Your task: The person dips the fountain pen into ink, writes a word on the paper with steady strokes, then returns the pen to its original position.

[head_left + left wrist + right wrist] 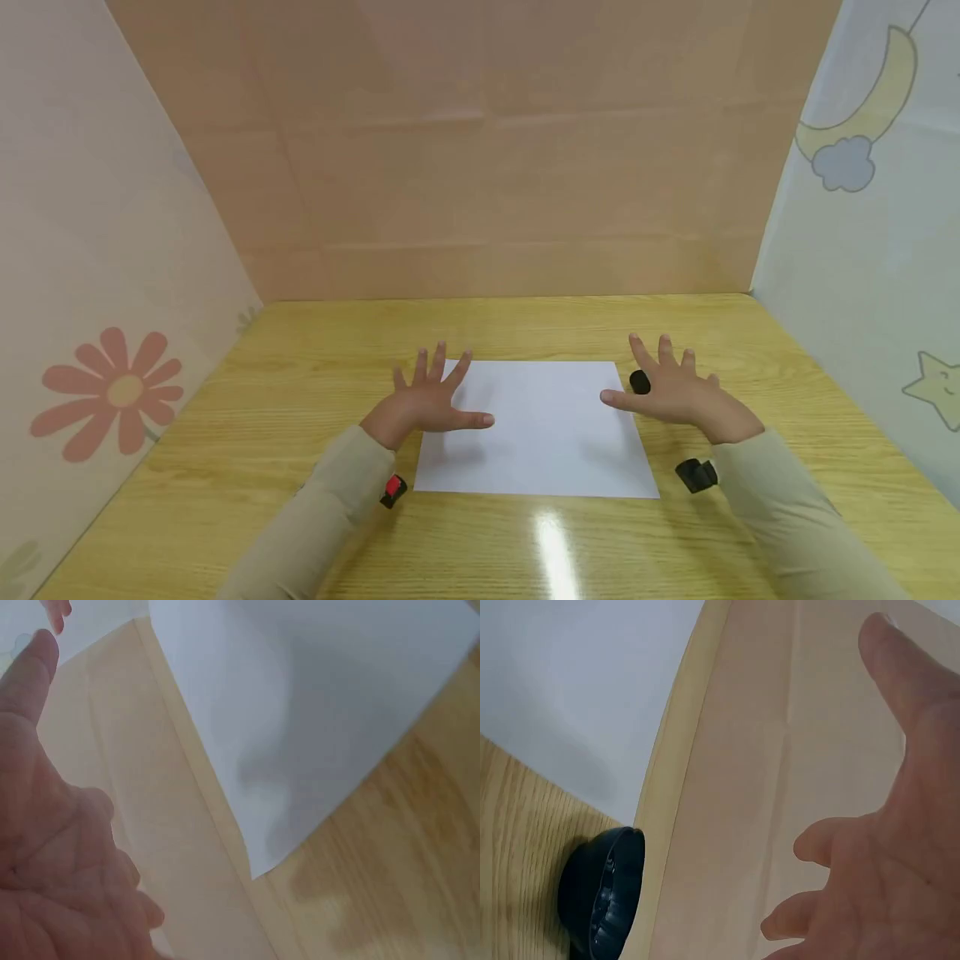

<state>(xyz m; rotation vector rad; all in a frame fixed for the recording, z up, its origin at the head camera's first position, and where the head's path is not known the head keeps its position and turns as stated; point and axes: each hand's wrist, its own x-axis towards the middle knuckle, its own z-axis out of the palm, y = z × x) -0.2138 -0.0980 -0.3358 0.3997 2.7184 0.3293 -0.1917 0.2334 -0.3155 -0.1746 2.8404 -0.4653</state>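
A blank white sheet of paper [536, 429] lies flat on the wooden table. Over its left edge hovers my left hand [431, 404], fingers spread and thumb pointing inward. The left palm [60, 855] holds nothing. My right hand [678, 396] is raised beyond the sheet's right edge, its fingers likewise spread and its palm [900, 862] bare. Partly hidden behind that hand in the head view is a small black bowl [640, 382]. From the right wrist, the bowl [600, 892] shows a fluted inside, close to a corner of the paper.
Brown-papered backing [480, 183] rises behind the wooden table [315, 350]. Pale side walls carry a flower print [123, 390] on the left and a moon print [888, 92] on the right. Small black devices sit by both sleeves, the left device [393, 490] partly red.
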